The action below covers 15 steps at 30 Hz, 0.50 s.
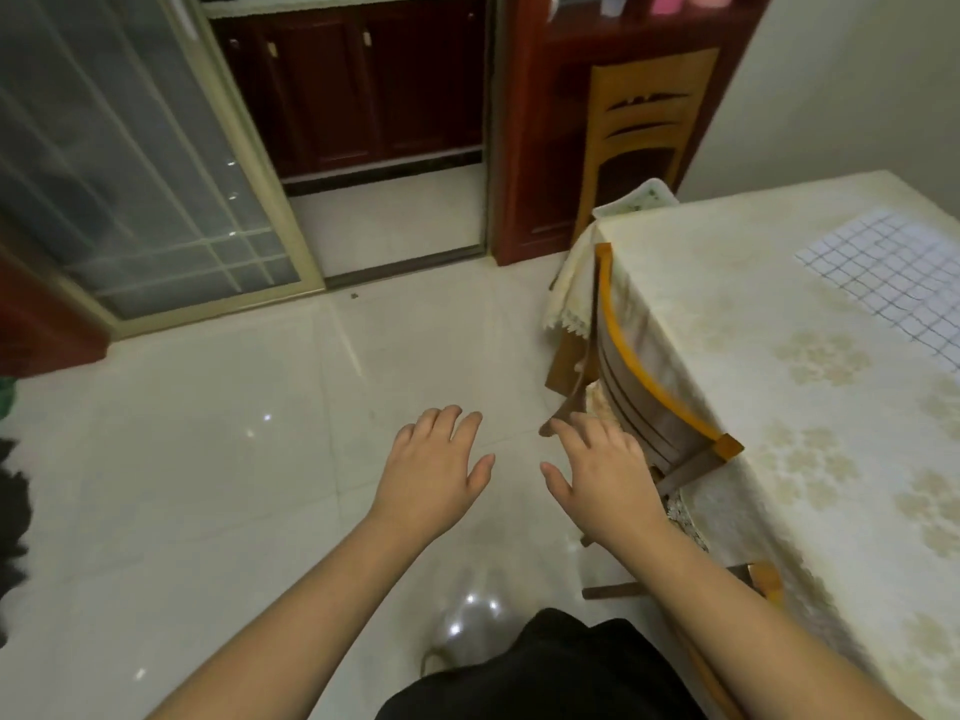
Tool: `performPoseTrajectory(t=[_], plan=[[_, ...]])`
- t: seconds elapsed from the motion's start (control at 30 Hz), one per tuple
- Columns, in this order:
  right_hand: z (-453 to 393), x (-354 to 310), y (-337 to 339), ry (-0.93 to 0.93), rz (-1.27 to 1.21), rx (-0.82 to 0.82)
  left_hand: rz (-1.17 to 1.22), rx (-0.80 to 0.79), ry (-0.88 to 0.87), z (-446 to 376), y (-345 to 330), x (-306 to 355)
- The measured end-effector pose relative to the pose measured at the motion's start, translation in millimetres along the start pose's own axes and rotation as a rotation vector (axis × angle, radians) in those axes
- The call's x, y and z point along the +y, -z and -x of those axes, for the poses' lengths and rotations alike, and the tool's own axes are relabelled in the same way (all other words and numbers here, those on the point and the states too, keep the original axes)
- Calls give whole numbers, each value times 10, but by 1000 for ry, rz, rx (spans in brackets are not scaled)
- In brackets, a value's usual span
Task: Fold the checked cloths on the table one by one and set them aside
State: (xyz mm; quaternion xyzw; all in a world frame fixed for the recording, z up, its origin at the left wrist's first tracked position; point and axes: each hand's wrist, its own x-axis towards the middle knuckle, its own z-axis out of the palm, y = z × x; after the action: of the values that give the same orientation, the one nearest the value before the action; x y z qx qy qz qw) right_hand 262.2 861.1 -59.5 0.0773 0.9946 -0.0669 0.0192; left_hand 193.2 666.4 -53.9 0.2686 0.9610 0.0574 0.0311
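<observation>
A white cloth with a dark checked grid (891, 275) lies flat on the table (769, 356) at the right edge of the view, partly cut off. The table wears a cream tablecloth with a pale flower pattern. My left hand (431, 472) and my right hand (602, 478) are stretched out over the floor, left of the table, palms down with fingers spread. Both hold nothing and are well apart from the checked cloth.
A wooden chair (660, 407) is pushed under the table's near side, close to my right hand. A second chair (647, 122) stands at the table's far end. Shiny white floor tiles (234, 459) spread to the left. A glass sliding door (119, 163) and dark cabinets (353, 90) stand beyond.
</observation>
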Motion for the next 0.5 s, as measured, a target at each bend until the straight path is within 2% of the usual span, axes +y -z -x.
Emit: performPoseTrajectory(t=[0.2,0.4,0.5], plan=[[-654,567,118,-161,-14,65,-8,-34,-202,-1172,-29,337],[-1310,1306,127,-384,-96,166,-28,-94,-397,-2324,12,902],[-1486,1588,198,-431,-78,185,-24,-108,-502,-2812,90,1204]])
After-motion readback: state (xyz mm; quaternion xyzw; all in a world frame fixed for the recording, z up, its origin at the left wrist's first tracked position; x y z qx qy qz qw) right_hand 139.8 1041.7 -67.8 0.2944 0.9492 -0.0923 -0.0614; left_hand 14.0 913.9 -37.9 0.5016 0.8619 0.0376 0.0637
